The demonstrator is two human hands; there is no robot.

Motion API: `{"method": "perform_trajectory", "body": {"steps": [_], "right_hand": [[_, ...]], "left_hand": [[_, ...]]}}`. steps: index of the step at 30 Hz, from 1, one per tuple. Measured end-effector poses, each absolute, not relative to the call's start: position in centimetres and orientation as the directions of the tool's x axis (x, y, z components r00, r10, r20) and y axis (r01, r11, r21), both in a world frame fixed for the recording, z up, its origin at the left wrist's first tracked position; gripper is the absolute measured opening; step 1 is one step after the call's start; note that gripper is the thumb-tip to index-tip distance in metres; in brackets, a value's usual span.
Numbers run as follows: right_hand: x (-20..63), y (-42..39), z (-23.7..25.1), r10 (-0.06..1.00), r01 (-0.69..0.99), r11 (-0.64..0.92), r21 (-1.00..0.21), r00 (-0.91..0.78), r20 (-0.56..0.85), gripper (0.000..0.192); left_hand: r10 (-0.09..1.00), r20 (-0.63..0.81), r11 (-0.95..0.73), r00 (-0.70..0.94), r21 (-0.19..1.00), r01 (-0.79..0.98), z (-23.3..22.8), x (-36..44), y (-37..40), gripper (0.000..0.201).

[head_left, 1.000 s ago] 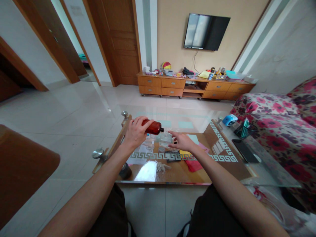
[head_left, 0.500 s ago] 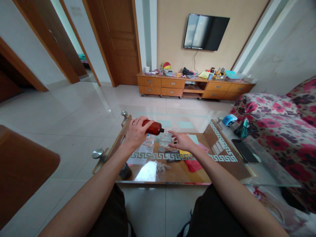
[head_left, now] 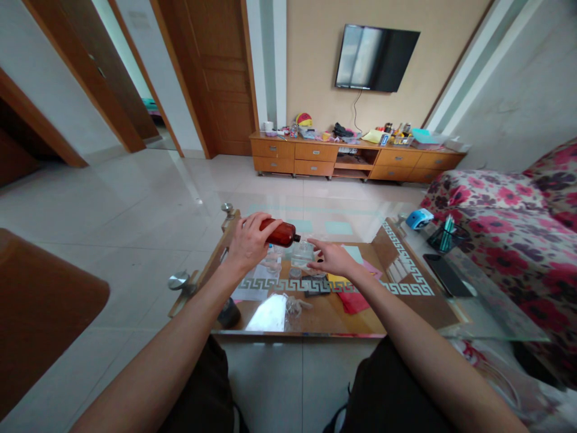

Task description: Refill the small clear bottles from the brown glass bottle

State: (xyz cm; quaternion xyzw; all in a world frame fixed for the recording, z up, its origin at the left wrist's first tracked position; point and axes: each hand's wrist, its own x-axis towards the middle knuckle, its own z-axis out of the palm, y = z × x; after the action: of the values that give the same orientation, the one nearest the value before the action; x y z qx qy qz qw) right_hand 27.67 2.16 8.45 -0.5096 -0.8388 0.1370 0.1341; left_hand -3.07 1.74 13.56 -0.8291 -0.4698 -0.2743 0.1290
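My left hand (head_left: 249, 242) is wrapped round a reddish-brown bottle (head_left: 283, 234), tilted almost level with its narrow dark neck pointing right. Just below and right of the bottle's mouth stands a clear container (head_left: 302, 255) on the glass table (head_left: 324, 325). My right hand (head_left: 332, 257) is at the container's right side, index finger near its rim and thumb lower down, seemingly steadying it. A small dark spot shows by the curled fingers; what it is I cannot make out. No liquid stream is visible from the bottle.
Small clear pieces and a white sheet lie left of the container. Yellow and red sheets (head_left: 354, 302) show at its right. A black phone (head_left: 446, 275), a pencil holder (head_left: 446, 236) and a blue object (head_left: 419, 219) sit at the table's right, beside a flowered sofa (head_left: 500, 240).
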Motion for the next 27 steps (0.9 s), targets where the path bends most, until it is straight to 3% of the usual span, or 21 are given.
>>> {"method": "perform_trajectory", "body": {"steps": [15,27], "right_hand": [[27.7,2.2,8.6,0.89,0.8,0.444,-0.404,-0.447,0.095,0.087],[25.8,1.5,10.7,0.819,0.683,0.566,-0.462,-0.399,0.413,0.071]], "left_hand": [[0.737,0.547,-0.532,0.396,0.108,0.84,12.9,-2.8,1.8,0.067],[0.747,0.616,-0.536,0.25,0.334,0.775,13.3,-1.4,0.5,0.076]]}}
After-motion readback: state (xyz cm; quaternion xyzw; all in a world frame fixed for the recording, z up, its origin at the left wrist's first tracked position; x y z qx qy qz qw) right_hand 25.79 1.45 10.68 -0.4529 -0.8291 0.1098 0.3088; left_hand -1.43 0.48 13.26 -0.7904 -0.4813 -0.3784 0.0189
